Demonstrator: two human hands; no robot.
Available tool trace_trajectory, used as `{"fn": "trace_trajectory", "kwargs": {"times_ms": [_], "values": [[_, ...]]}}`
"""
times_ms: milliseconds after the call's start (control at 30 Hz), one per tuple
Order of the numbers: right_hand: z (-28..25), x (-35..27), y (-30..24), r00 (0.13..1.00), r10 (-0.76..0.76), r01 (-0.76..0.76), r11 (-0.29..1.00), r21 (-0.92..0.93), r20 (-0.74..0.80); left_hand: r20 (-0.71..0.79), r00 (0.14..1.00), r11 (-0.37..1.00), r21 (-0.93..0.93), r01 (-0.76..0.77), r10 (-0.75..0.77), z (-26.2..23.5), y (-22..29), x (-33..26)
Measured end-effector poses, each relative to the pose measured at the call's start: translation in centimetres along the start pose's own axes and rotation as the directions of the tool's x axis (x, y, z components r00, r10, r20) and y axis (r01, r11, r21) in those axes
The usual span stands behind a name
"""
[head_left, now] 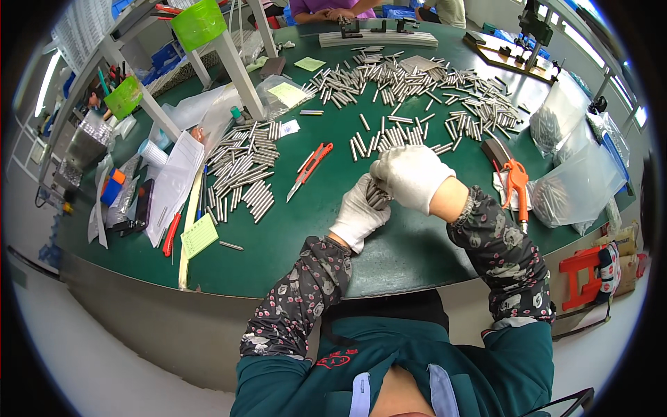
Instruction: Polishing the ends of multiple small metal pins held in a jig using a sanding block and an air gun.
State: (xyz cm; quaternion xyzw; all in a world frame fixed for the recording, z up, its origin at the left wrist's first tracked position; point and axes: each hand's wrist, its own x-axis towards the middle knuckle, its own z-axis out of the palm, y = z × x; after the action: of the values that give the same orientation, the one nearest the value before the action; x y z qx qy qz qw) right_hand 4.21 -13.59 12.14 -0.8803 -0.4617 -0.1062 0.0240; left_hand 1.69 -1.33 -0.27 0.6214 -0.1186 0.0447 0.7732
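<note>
White gloves cover both of my hands, which meet over the near middle of the green table. In my left hand (360,214) is a bunch of short metal pins (376,197), its fingers wrapped round them. My right hand (411,177) is closed at the top of that bunch; its fingertips are hidden, so what it pinches does not show. Just beyond my hands lies a spread of loose metal pins (396,132). To their left is another pile of metal pins (243,163), and between that pile and my left hand rests an orange utility knife (310,170) with its blade out.
An orange air gun (515,184) lies at the right, beside clear bags of pins (566,187). A black stand fixture (535,42) and a metal rail (379,39) stand at the back. Papers (177,181) and a shelf post (240,69) occupy the left. Another person (333,10) sits across the table.
</note>
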Motion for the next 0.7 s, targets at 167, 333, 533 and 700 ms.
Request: {"fn": "trace_trajectory", "kwargs": {"times_ms": [167, 333, 533, 700], "values": [[-0.2, 0.0, -0.8, 0.999, 0.013, -0.017, 0.996, -0.093, -0.038, -0.022, 1.000, 1.000, -0.007, -0.021, 0.020, -0.3, -0.6, 0.1], [-0.3, -0.2, -0.9, 0.999, 0.009, -0.014, 0.994, -0.112, -0.044, -0.001, 1.000, 0.998, 0.065, 0.013, -0.013, -0.2, -0.3, 0.2], [-2.1, 0.0, 0.4, 0.987, 0.128, -0.133, 0.990, -0.041, -0.099, -0.039, 0.999, 0.942, 0.336, 0.010, 0.003, 0.0, 1.2, -0.1], [-0.4, -0.4, 0.2, 0.990, 0.032, -0.016, 0.993, 0.115, -0.137, -0.014, 1.000, 0.965, 0.263, 0.010, -0.007, -0.4, 0.6, -0.1]]}}
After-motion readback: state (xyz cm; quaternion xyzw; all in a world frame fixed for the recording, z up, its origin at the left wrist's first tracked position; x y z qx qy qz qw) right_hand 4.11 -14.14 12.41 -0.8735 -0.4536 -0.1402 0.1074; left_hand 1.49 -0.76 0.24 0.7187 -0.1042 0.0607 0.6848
